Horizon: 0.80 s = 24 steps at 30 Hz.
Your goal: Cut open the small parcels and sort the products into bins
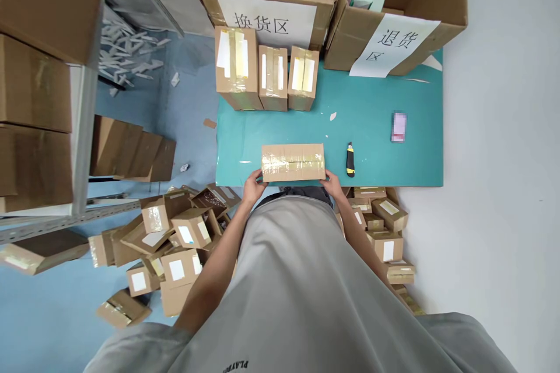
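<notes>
A taped cardboard box (293, 162) lies lengthwise at the near edge of the green table (271, 125). My left hand (254, 187) grips its left end near the bottom corner, and my right hand (331, 183) grips the right end. Clear tape runs along the top of the box. To the right of it a black and yellow box cutter (350, 161) rests on the table. Farther right lies a small pink and white item (398, 127), blurred out.
Three taped cartons (273, 78) stand in a row at the back left. Behind them are two large open cardboard boxes (301, 6) with paper signs, holding green and white packs. A shelf (87, 128) with cartons is at left. Piled boxes (177, 268) cover the floor on both sides.
</notes>
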{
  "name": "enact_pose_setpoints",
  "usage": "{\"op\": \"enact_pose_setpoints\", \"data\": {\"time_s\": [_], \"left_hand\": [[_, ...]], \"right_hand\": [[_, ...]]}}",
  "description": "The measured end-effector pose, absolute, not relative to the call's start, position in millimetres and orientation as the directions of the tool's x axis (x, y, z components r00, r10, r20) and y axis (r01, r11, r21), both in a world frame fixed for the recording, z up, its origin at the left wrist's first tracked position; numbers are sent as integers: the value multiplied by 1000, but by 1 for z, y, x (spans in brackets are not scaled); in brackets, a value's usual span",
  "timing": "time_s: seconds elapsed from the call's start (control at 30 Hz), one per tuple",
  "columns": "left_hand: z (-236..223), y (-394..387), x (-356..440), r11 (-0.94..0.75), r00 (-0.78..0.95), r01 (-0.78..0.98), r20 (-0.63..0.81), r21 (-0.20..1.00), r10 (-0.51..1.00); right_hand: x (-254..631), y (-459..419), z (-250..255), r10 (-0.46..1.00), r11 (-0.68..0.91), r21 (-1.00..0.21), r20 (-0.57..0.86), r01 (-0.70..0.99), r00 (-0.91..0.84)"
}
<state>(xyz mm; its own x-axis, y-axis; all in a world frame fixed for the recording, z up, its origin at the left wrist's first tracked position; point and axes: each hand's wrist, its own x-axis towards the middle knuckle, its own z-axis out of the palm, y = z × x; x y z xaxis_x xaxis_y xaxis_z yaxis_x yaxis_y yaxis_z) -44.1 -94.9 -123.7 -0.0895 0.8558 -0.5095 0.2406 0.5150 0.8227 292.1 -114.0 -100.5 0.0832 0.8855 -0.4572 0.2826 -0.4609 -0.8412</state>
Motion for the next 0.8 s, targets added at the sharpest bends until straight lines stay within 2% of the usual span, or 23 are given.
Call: {"op": "enact_pose_setpoints", "data": {"time_s": [0.13, 0.23, 0.4, 0.6, 0.8], "left_hand": [[-108, -84, -47, 478, -40, 191, -480, 857, 877], [-97, -73, -53, 465, -30, 149, -466, 873, 884], [-92, -61, -55, 416, -99, 245, -404, 876, 909], [-108, -61, -47, 556, -139, 206, -539, 805, 831], [-126, -71, -52, 583, -160, 157, -562, 797, 811]], "right_hand": [[301, -107, -92, 874, -482, -830, -478, 281, 89], [311, -101, -84, 900, -434, -866, -427, 250, 85], [313, -91, -80, 919, -393, -890, -382, 230, 93], [298, -90, -96, 890, -455, -859, -446, 235, 91], [302, -108, -112, 808, -586, -791, -551, 177, 210]]}}
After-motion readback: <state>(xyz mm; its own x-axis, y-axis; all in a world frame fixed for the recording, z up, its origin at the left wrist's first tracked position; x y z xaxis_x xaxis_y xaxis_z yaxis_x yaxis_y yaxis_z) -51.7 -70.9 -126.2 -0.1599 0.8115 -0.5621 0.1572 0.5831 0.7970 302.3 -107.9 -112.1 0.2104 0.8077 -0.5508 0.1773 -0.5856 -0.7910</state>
